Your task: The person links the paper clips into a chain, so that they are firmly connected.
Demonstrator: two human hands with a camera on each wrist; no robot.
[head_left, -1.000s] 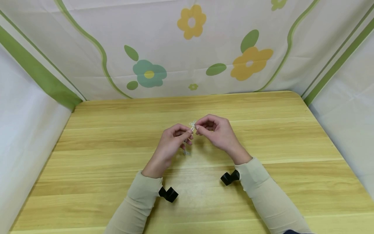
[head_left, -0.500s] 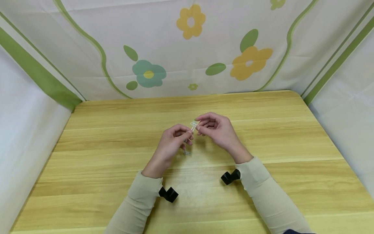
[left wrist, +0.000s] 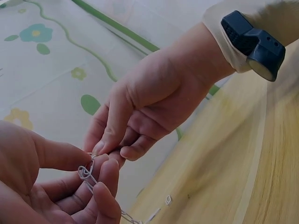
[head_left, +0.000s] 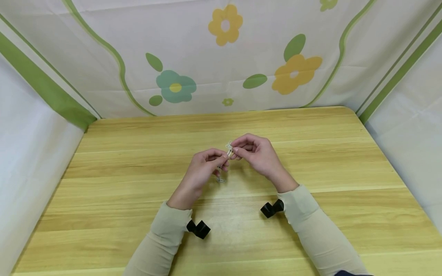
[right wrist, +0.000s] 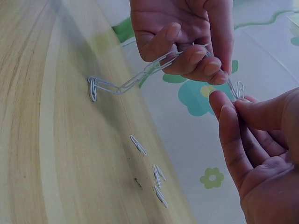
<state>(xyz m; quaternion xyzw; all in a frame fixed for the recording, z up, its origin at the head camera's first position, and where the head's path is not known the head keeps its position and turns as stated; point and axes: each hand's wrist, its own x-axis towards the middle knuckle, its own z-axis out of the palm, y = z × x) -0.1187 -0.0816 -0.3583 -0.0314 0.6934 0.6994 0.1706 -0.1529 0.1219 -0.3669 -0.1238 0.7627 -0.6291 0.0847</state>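
While the left hand (head_left: 203,166) pinches a chain of white paper clips (right wrist: 146,71) between thumb and fingers, the right hand (head_left: 257,155) pinches near an end clip (right wrist: 240,89) at its upper end. The chain passes the left hand's fingers and trails down toward the desk (head_left: 103,199); whether its lowest clip touches the surface cannot be told. Judged from this arrangement, several links are complete and the joint between the hands is the step being worked; whether that joint is fully hooked is too small to tell. At least three loose clips (right wrist: 138,145) lie on the desk, apparently left to add. No brand, label or writing is legible; the cloth (head_left: 207,76) behind bears printed flowers and leaves.
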